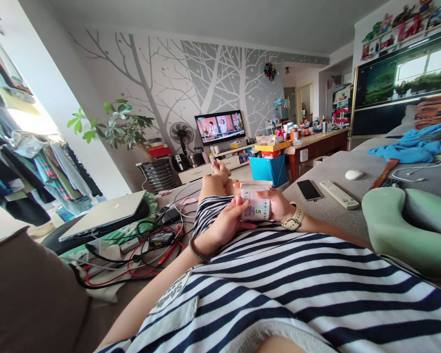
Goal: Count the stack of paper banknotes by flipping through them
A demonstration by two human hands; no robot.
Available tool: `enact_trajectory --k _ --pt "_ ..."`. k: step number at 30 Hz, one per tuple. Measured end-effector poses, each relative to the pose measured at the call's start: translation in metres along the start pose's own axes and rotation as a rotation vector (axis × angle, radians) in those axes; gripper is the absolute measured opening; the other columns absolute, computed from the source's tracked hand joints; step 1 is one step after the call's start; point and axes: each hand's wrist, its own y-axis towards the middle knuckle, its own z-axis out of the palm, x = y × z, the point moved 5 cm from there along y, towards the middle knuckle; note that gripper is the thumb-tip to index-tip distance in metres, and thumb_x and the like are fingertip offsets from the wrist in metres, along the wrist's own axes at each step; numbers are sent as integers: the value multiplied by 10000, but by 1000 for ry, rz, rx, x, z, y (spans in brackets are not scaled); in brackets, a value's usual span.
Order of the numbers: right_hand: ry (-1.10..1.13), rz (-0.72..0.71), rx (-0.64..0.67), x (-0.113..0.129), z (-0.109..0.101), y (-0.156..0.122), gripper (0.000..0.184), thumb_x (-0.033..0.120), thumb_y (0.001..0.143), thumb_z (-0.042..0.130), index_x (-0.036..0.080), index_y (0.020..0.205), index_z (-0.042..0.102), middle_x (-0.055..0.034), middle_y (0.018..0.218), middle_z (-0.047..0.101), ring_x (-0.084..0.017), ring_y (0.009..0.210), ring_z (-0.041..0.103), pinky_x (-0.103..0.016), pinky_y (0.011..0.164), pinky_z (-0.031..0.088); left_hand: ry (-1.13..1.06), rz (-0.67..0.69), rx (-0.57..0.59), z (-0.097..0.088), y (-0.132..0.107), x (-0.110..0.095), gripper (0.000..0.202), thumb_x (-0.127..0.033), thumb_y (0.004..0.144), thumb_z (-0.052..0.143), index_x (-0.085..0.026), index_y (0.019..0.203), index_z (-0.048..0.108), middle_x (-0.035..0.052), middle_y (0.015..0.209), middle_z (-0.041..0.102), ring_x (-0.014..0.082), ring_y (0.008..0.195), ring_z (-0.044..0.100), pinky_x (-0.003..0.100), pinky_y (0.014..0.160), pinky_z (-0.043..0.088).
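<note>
A stack of banknotes (256,205), the top one marked with a 5, is held upright above my lap between both hands. My left hand (235,214) grips the left edge of the stack, its thumb lying on the front note. Around the right edge my right hand (277,205) is closed, thumb across the upper front; its other fingers are mostly hidden behind the notes. Striped cloth (279,274) covers my body and thighs beneath the hands.
Tangled cables (150,250) and a silver laptop (106,213) lie at my left. On the sofa at right are a phone (309,190), a remote control (338,195), a white mouse (354,174) and a green neck pillow (382,230). A television (220,127) stands ahead.
</note>
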Motion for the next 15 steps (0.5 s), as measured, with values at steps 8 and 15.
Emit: enact_trajectory --k 8,15 --pt "0 67 -88 -2 -1 2 270 596 602 610 368 690 724 -102 784 739 -293 1070 627 -514 726 383 19 5 37 5 -1 1 303 -444 752 686 -189 913 677 72 972 711 278 996 649 371 757 573" --pt "143 152 310 0 28 1 633 763 784 369 209 792 674 -102 697 664 -269 829 646 -405 651 470 43 152 -137 -5 2 0 248 -369 727 710 -144 830 701 101 803 709 295 903 670 357 676 579"
